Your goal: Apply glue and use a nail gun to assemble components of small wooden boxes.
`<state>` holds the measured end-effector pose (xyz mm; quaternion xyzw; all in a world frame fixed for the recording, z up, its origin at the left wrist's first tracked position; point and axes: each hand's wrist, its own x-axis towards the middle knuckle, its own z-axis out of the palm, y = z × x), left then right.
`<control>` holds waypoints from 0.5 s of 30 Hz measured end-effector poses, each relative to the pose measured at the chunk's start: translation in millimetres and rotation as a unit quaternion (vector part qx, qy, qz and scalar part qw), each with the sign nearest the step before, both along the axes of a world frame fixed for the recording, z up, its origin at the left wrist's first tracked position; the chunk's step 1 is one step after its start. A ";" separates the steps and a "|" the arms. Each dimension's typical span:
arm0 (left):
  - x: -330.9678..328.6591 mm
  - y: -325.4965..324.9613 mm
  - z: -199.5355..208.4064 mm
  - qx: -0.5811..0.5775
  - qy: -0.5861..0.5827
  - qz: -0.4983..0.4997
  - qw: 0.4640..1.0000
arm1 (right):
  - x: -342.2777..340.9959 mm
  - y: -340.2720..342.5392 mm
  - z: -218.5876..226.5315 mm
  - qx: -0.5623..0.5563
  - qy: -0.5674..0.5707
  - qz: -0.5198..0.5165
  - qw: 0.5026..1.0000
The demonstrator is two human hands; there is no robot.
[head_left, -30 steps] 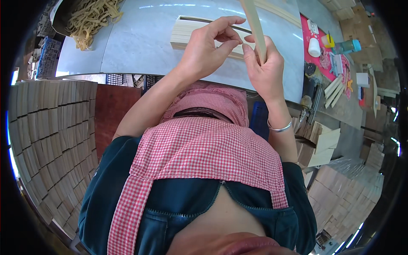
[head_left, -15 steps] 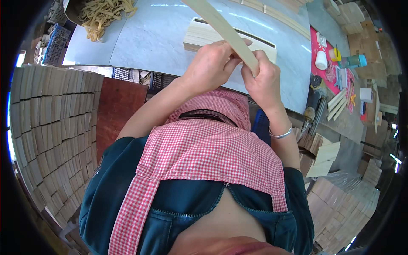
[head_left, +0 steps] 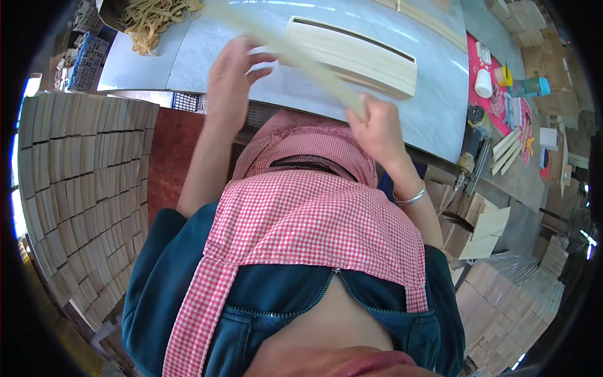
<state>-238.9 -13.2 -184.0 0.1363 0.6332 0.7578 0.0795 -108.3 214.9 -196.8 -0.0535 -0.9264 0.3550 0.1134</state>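
My right hand (head_left: 380,129) pinches one end of a long, pale wooden strip (head_left: 311,68) between thumb and fingers. The strip slants up and to the left over the table, its far part smeared by motion. Beside its middle, my left hand (head_left: 233,78) is raised with fingers apart, holding nothing. Just beyond the strip, a pale block of wooden strips (head_left: 352,53) with a long dark slot along its top lies on the marbled table (head_left: 433,116).
Tan bands (head_left: 151,22) heap at the far left, near a blue crate (head_left: 88,60). Tall stacks of wooden pieces (head_left: 81,182) stand left. On the right, a pink cloth (head_left: 474,60) bears a white bottle (head_left: 483,83). More strips (head_left: 433,28) lie along the far side.
My left hand has let go of the strip and moved left. The right hand still grips the strip's end, slightly lower. The slotted block shows more fully.
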 end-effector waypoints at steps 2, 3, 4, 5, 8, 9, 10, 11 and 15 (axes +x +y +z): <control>-7.0 -31.3 1.5 0.186 -0.179 -0.060 0.964 | -0.1 -1.9 -5.9 0.124 -0.032 0.037 0.991; -6.8 -41.2 -1.5 0.164 -0.188 -0.082 0.965 | 0.9 -0.7 -5.9 0.124 -0.030 0.034 0.991; -6.5 -48.4 -3.7 0.141 -0.197 -0.104 0.965 | 1.8 1.6 -5.2 0.137 -0.030 0.041 0.989; -6.2 -55.5 -1.0 0.139 -0.200 -0.105 0.964 | 0.9 3.5 -4.6 0.148 -0.034 0.051 0.987; -15.0 -68.1 4.5 0.237 -0.203 -0.109 0.944 | -1.7 11.9 -0.5 0.169 -0.045 0.066 0.982; -20.6 -72.2 1.7 0.184 -0.187 -0.103 0.959 | -2.5 14.9 2.2 0.160 -0.049 0.073 0.983; -25.1 -76.6 -3.2 0.131 -0.170 -0.098 0.972 | -2.3 17.4 4.3 0.151 -0.054 0.080 0.984; -29.5 -78.3 -7.1 0.076 -0.152 -0.093 0.981 | -2.0 20.7 7.3 0.142 -0.059 0.086 0.984; -45.9 -60.9 -4.8 0.027 -0.131 -0.089 0.987 | 0.0 46.4 27.9 0.028 -0.124 0.088 0.988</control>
